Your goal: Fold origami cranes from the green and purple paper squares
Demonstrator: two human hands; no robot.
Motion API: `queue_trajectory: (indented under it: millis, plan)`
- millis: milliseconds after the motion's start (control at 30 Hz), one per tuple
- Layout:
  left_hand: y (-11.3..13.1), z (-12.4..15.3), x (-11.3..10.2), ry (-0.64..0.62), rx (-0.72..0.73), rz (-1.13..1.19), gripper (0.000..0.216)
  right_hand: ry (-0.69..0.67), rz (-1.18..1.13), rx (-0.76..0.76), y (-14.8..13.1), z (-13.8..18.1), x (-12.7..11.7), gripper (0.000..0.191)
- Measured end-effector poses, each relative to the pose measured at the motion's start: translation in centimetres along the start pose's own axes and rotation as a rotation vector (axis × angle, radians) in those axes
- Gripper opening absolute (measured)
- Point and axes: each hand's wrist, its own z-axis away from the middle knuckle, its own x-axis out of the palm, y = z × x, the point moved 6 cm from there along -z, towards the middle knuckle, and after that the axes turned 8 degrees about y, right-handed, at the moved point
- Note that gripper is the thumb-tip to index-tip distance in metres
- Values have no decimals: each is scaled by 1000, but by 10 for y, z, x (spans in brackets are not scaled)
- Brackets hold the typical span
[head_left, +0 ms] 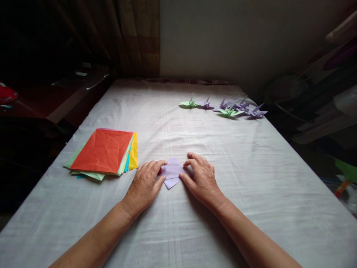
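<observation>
A small folded piece of purple origami paper (173,169) lies on the cloth in front of me, with a pointed flap towards me and a fold line across its lower part. At its left side is my left hand (146,180), its thumb and index finger closed in on the paper's edge. From the right, my right hand (201,178) holds the opposite corner with thumb and index finger; its other fingers curve above the cloth. The undersides of both hands are hidden.
Left of my hands lies a stack of coloured paper squares (103,150), red on top. Several purple and green folded cranes (229,111) stand at the far right of the cloth-covered table (156,111). A dark red surface (36,100) adjoins at the left.
</observation>
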Motion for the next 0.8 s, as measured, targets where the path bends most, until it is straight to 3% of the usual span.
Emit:
queue_trajectory:
  millis: [300, 600, 800]
  plan:
    - [-2, -1, -2, -43, -32, 31, 29, -59, -40, -19, 9, -2, -1, 12]
    - [5, -3, -5, -69, 12, 0, 12, -15, -6, -100, 10, -2, 5, 29]
    - [20, -2, -4, -1, 73, -194, 9, -2, 10, -102, 6, -1, 4, 30]
